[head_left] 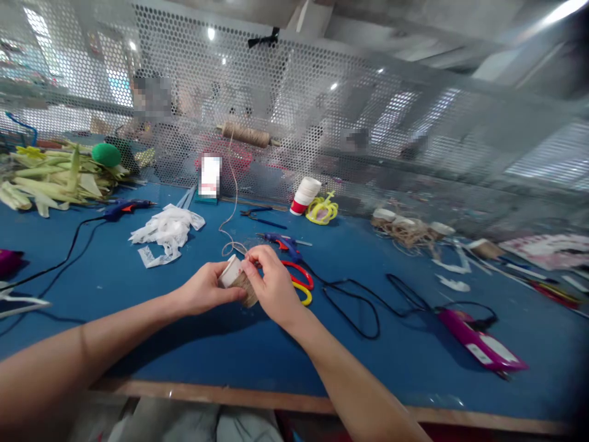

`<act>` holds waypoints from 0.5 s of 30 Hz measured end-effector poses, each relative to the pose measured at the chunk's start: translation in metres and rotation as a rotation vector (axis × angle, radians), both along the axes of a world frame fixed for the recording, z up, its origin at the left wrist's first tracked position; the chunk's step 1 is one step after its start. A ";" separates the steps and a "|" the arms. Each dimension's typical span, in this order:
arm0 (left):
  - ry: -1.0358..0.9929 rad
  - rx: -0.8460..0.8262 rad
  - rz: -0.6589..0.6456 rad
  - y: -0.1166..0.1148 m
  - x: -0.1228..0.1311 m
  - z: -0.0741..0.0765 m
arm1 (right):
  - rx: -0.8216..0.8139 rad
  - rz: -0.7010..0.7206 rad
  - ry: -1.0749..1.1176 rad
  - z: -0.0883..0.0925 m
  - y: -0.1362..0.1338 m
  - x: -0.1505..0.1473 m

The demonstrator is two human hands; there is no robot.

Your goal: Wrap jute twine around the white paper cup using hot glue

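Note:
My left hand [208,287] is closed round a small white paper cup [231,272], tilted, with brown twine wound over its lower part. My right hand [276,285] pinches the twine [236,190] against the cup's side; the fingertips partly hide the pinch. From there the strand loops up to a twine spool [246,135] mounted at the mesh panel. Just beyond my right hand lies a blue glue gun [288,245]. Scissors with a red and a yellow handle [304,293] lie partly behind that hand.
White lace [168,230], pliers [262,218], stacked paper cups [306,195] and a yellow crown-shaped piece [322,210] lie farther back. Corn husks [59,178] and another glue gun [122,209] are at left. A black cord leads right to a purple power strip [478,341]. The perforated panel [294,104] bounds the blue table.

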State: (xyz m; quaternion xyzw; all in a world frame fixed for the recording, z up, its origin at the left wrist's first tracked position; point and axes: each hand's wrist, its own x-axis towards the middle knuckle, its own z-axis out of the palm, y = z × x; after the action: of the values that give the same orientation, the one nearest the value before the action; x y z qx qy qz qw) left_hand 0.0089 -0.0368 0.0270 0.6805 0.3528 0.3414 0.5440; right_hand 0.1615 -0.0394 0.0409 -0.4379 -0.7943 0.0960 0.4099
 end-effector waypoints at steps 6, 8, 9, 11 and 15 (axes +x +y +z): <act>-0.001 0.003 -0.019 0.001 -0.001 -0.002 | -0.028 0.071 0.157 0.008 -0.002 0.003; 0.002 0.004 -0.018 0.001 -0.001 -0.002 | -0.034 0.070 0.173 0.008 -0.002 0.002; 0.008 0.010 -0.013 0.001 -0.001 -0.002 | -0.042 0.064 0.179 0.007 -0.002 0.002; 0.020 0.025 -0.006 0.001 -0.001 -0.001 | -0.071 0.044 0.186 0.006 -0.001 0.002; 0.043 0.064 0.013 0.000 -0.002 0.000 | -0.148 0.024 0.211 0.003 0.001 0.001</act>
State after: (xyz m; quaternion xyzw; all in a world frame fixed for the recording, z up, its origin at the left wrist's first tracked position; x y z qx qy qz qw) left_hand 0.0073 -0.0373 0.0268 0.7023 0.3577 0.3414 0.5121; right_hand 0.1625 -0.0387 0.0442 -0.4449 -0.7427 0.2048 0.4566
